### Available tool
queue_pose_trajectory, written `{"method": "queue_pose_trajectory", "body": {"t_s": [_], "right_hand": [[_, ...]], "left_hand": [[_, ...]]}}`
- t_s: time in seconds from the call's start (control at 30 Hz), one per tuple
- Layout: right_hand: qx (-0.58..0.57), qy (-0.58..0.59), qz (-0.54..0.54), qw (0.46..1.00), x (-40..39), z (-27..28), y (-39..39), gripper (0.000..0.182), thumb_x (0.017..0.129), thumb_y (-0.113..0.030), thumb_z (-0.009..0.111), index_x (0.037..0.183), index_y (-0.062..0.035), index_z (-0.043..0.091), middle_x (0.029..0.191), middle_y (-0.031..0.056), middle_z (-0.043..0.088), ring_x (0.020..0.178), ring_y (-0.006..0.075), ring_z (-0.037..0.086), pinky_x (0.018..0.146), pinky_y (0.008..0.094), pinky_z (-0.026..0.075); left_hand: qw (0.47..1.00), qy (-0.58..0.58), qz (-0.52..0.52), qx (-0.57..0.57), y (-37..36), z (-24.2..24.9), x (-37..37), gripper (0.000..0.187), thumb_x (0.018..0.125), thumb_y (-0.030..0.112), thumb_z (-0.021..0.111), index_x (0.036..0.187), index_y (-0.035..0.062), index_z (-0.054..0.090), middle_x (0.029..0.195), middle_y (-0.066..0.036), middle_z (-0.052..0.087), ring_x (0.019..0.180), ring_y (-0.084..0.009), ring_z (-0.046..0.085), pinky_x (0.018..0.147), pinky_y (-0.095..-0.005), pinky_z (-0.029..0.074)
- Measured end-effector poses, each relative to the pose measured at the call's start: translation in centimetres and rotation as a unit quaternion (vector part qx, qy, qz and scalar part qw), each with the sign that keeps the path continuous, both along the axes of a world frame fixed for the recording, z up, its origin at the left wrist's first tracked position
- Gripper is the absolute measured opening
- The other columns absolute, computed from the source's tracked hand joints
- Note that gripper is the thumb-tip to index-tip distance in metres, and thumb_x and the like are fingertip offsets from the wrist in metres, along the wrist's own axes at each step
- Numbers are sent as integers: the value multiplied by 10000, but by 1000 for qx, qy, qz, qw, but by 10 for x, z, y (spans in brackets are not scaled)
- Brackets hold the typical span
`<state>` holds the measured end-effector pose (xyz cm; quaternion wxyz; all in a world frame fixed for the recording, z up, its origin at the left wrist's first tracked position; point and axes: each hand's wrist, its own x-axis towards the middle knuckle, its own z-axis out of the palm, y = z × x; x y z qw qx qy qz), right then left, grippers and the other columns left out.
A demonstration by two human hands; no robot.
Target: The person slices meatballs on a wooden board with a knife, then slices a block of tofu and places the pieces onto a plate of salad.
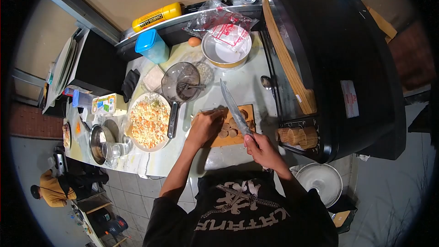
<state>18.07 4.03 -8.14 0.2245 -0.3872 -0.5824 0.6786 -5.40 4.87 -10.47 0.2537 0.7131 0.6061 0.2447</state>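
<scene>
A wooden cutting board lies on the counter in front of me, with several round brown slices on it. My right hand is wrapped round the handle of a large knife, whose blade points up and left, above the board's right part. At the board's left side, my left hand is closed, with its fingertips down near the slices; what it holds, if anything, is hidden. Left of it stands a plate of chopped white and orange food, beside a dark pan with a fork inside.
Behind the board are a white pot with a plastic bag, an egg and a blue-lidded container. A spoon lies near the black oven at right. Another person stands at the far lower left.
</scene>
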Motion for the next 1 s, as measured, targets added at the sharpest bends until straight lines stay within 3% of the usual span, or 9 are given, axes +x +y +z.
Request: {"method": "queue_pose_trajectory", "body": {"t_s": [0.43, 0.5, 0.73, 1.0], "right_hand": [[-4, -1, 3, 1000, 1, 4, 0, 261, 997, -199, 455, 838, 5, 487, 577, 15, 436, 517, 97, 419, 493, 289, 362], [21, 49, -4, 999, 1, -4, -2, 299, 1017, -288, 420, 852, -43, 467, 574, -30, 403, 403, 15, 321, 368, 207, 251], [13, 38, -5, 999, 1, -2, -3, 298, 1019, -292, 414, 854, -48, 463, 578, -34, 389, 410, 12, 315, 369, 202, 252], [7, 40, -5, 999, 1, -1, -3, 305, 1019, -296, 414, 851, -47, 462, 577, -31, 390, 406, 14, 319, 366, 202, 260]], "left_hand": [[998, 37, -47, -5, 3, 0, -2, 267, 779, 73, 641, 1039, 15, 660, 1058, -193, 646, 927, -359, 630, 803, -395, 515], [997, 8, -72, 13, 4, -6, -6, 275, 786, 75, 641, 1054, 17, 657, 1073, -187, 642, 932, -360, 627, 809, -397, 512], [994, 16, -109, 9, 10, -16, -17, 321, 783, 61, 646, 1101, 12, 643, 1022, -191, 646, 901, -372, 624, 798, -403, 507], [991, 43, -67, -112, 13, 11, -10, 369, 774, 132, 696, 1112, 3, 622, 1098, -192, 600, 984, -383, 584, 849, -424, 473]]}}
